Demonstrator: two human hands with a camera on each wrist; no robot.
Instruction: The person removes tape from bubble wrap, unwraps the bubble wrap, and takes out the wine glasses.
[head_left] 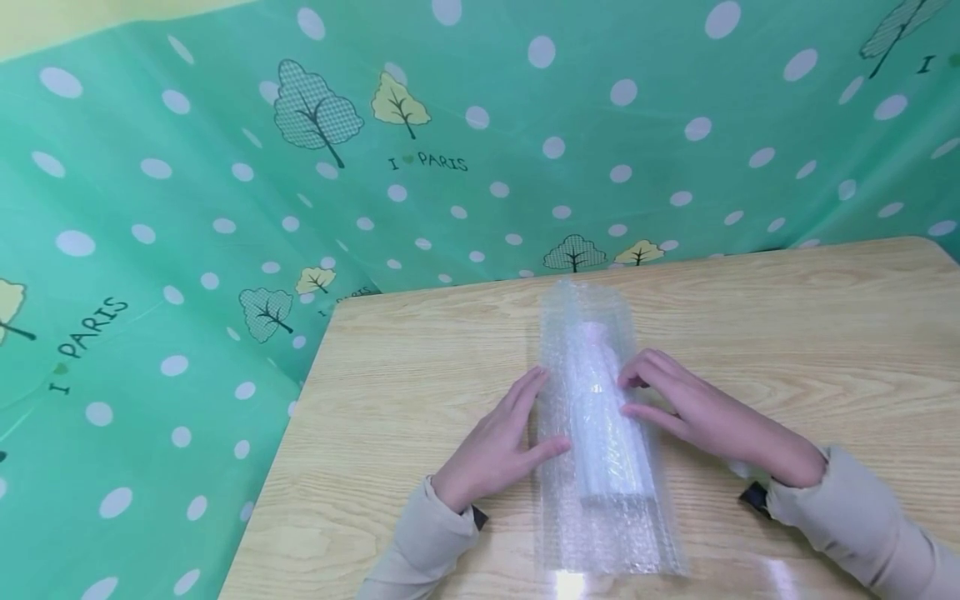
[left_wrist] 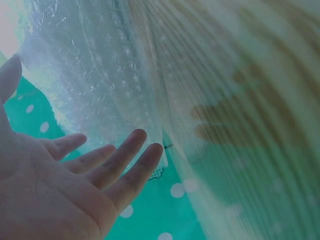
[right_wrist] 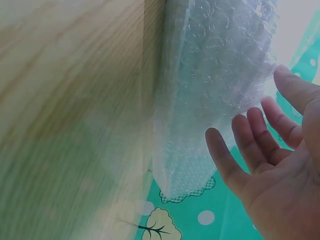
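Observation:
A sheet of clear bubble wrap (head_left: 558, 529) lies lengthwise on the table in the head view, folded around a long, pale white object (head_left: 609, 408). The wrap blurs that object, so its kind cannot be made out. At the left edge of the bundle is my left hand (head_left: 495, 450), thumb and fingers spread, the thumb over the wrap. My right hand (head_left: 686, 404) is at the right side, fingers slightly bent, fingertips by the wrapped object. Both wrist views show bubble wrap (left_wrist: 95, 65) (right_wrist: 220, 70) beside loosely extended fingers, with nothing gripped.
The wooden table (head_left: 787, 333) extends to both sides of the bundle. Behind it and at the left hangs a green cloth (head_left: 465, 75) with white dots and printed trees. The wrap's far end comes close to the table's back edge.

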